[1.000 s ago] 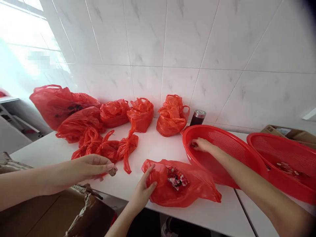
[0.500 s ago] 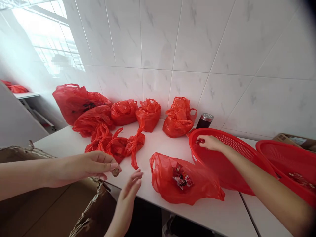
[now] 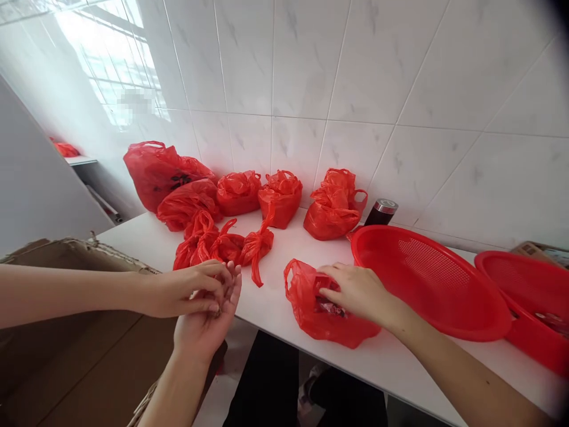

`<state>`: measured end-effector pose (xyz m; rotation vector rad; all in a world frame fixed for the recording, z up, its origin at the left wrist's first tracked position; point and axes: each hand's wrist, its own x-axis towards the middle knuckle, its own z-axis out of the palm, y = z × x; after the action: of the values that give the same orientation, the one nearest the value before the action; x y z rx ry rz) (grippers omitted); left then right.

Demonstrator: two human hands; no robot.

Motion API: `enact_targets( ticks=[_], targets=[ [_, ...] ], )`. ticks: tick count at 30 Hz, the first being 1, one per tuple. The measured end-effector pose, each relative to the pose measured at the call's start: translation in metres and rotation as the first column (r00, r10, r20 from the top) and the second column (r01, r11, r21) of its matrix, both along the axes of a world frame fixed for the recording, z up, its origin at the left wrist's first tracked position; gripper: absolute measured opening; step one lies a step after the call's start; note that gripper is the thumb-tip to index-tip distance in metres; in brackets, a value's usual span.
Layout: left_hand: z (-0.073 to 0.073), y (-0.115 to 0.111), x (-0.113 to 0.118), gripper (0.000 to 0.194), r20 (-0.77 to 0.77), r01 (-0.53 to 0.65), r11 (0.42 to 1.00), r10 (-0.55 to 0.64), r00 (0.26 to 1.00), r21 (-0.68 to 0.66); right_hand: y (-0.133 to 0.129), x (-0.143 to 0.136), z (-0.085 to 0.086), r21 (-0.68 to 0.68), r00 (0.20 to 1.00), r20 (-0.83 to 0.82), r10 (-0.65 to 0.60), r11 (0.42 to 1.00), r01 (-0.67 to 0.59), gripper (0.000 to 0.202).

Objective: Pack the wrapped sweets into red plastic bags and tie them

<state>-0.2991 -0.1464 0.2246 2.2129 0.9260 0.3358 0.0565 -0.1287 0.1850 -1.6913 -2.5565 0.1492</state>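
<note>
The left hand (image 3: 205,326) is palm up, fingers loosely open, under another person's hand (image 3: 186,292) at the lower left. The right hand (image 3: 358,290) dips into the open red bag (image 3: 306,308), low in the middle, on the counter (image 3: 275,308). I can't tell if it's pinching a packet (image 3: 331,308).

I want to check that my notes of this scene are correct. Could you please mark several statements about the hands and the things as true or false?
1. The left hand is palm up, close to another person's hand. True.
2. The right hand is inside a red basket. False: it is at the open red bag.
3. The dark bottle has a silver-coloured lid. True.
4. The cardboard box beside the left forearm is closed. False: it is open.
</note>
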Motion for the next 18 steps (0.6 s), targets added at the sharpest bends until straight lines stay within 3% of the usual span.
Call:
enact_targets(
  ticks=[2,4,6,9,13,16,18],
  targets=[
    [-0.015,0.000,0.005,0.009,0.135,-0.034,0.999,0.035,0.990,-0.007,-0.005,-0.007,0.014,0.056,0.992,-0.117,0.051,0.997,-0.045,0.024],
    [-0.031,-0.004,0.016,0.012,0.364,-0.152,0.986,0.166,0.916,-0.066,-0.014,-0.019,0.024,0.069,0.964,-0.241,0.109,0.993,-0.095,0.022],
    [-0.046,-0.010,0.030,0.018,0.572,-0.277,0.942,0.334,0.749,-0.187,-0.023,-0.036,0.027,0.068,0.920,-0.357,0.163,0.987,-0.148,0.019],
    [-0.065,-0.020,0.052,0.026,0.700,-0.321,0.871,0.489,0.520,-0.371,-0.034,-0.065,0.015,0.097,0.824,-0.502,0.264,0.964,-0.249,0.015],
    [-0.079,-0.026,0.084,0.035,0.731,-0.260,0.813,0.582,0.355,-0.521,-0.044,-0.092,-0.015,0.124,0.725,-0.619,0.301,0.949,-0.289,0.015],
    [-0.083,-0.029,0.116,0.038,0.677,-0.101,0.683,0.731,0.089,-0.724,-0.049,-0.092,-0.029,0.091,0.715,-0.662,0.223,0.972,-0.219,0.023],
    [-0.083,-0.031,0.138,0.037,0.579,0.020,0.580,0.814,-0.041,-0.814,-0.053,-0.084,-0.033,0.081,0.703,-0.689,0.176,0.983,-0.167,0.019]
  ],
)
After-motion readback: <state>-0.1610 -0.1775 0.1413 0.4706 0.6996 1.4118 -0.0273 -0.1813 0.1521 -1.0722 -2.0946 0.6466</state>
